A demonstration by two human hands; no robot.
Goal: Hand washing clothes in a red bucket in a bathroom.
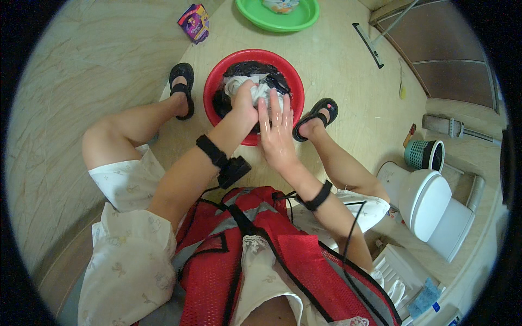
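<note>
A red basin (209,87) stands on the floor between my feet, with wet-looking black and white laundry in it. My left hand (244,103) is closed on a bunched white cloth (237,82), its fingers partly hidden behind the hand and the fabric. Beside it, my right hand (278,133) lies with wet, outstretched fingers over the laundry, touching the white cloth and not gripping it. Dark fabric (250,68) fills the far side of the basin, and a shiny black piece (278,83) rests at the right of the white cloth.
A green basin (255,22) holding a bag is beyond the red one. A purple packet (194,23) lies at the far left, a squeegee (368,45) at the far right. To the right are a teal basket (417,154), a toilet (430,204) and a white rack (399,266).
</note>
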